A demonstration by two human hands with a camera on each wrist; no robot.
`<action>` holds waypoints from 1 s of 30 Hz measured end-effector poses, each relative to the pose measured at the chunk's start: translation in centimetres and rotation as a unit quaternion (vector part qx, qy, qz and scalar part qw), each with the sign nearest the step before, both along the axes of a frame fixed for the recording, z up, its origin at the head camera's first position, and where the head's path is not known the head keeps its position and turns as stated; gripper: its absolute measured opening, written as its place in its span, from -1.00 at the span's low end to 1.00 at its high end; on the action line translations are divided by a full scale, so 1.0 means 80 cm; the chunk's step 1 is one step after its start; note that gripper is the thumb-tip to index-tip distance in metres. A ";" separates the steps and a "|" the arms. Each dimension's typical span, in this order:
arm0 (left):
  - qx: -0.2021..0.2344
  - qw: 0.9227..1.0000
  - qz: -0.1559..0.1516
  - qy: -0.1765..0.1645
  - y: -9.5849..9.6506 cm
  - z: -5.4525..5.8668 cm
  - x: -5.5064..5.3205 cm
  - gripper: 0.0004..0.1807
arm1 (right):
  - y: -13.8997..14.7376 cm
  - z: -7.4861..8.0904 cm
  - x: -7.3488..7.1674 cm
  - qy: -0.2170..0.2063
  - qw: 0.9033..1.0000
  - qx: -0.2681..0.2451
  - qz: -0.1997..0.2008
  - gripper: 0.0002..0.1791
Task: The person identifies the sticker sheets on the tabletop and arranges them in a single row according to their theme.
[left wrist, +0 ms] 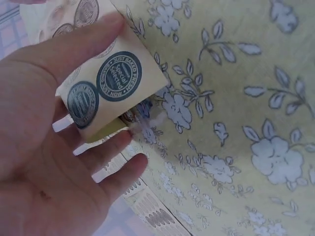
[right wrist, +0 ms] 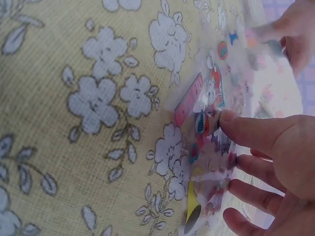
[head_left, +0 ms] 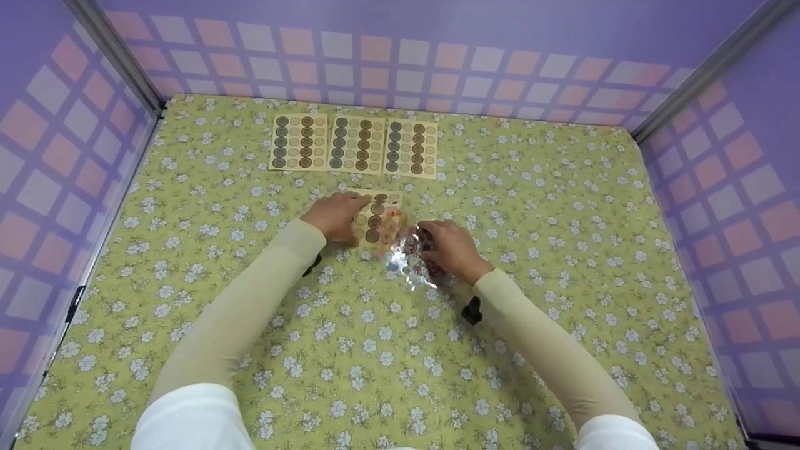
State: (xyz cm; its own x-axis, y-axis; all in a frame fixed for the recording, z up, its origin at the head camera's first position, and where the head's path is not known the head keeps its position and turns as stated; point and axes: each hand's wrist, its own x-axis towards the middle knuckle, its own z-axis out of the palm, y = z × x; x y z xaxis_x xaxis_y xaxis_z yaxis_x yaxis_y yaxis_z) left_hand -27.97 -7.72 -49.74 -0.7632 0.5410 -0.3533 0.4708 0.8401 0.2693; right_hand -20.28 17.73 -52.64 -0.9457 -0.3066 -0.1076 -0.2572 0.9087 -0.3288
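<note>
My left hand [head_left: 336, 217] grips a cream sheet of round stickers [head_left: 362, 220] by its left edge, thumb on top and fingers below. In the left wrist view, dark green "Special Selected" stickers [left wrist: 119, 76] show on its corner. My right hand [head_left: 455, 249] pinches a shiny clear plastic packet or film [head_left: 400, 261] between thumb and fingers. Small colourful printed pictures [right wrist: 216, 81] cover the plastic in the right wrist view. The plastic's left part overlaps the right side of the sticker sheet; whether the sheet is partly inside it, I cannot tell.
Three similar sticker sheets lie in a row farther back: a left sheet [head_left: 300, 165], a middle sheet [head_left: 356, 169] and a right sheet [head_left: 409, 174]. A flowered yellow-green cloth [head_left: 562, 219] covers the table. Purple checked panels [head_left: 400, 62] enclose the back and sides.
</note>
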 end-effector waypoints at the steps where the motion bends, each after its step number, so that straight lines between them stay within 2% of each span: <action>1: -0.001 1.000 -0.002 -0.005 -0.002 0.001 0.001 0.09 | 0.000 0.000 0.000 0.002 1.000 -0.002 0.000 -0.36; 5: 0.004 0.999 0.003 -0.032 -0.012 0.008 0.003 0.16 | 0.003 -0.002 -0.001 0.012 1.000 -0.018 -0.001 -0.41; 9: 0.014 0.999 0.007 -0.051 -0.020 0.008 0.004 0.10 | 0.009 -0.002 -0.001 0.003 0.998 -0.060 -0.013 -0.48; 14: 0.014 0.999 0.001 -0.044 -0.026 -0.001 0.010 -0.02 | 0.019 0.001 -0.001 -0.040 0.989 -0.141 -0.033 -0.54; 18: 0.008 1.000 0.007 -0.027 -0.032 -0.003 0.013 -0.04 | 0.025 0.007 -0.001 -0.050 0.979 -0.189 -0.049 -0.54; 24: -0.007 0.999 0.015 -0.033 -0.052 -0.001 0.017 -0.04 | 0.028 0.015 0.000 -0.065 0.968 -0.233 -0.067 -0.53; 30: -0.010 0.999 0.025 -0.038 -0.066 0.005 0.023 -0.04 | 0.028 0.019 0.000 -0.065 0.962 -0.252 -0.078 -0.53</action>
State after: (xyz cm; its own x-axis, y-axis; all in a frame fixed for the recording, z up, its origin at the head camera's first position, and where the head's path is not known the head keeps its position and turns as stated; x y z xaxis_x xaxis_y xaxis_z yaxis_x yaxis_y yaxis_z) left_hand -26.11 -13.00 -49.35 -0.7596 0.4950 -0.4218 0.4064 0.8676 0.2863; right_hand -20.26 20.00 -51.12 -0.9732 -0.2058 -0.1024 -0.0577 0.6500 -0.7577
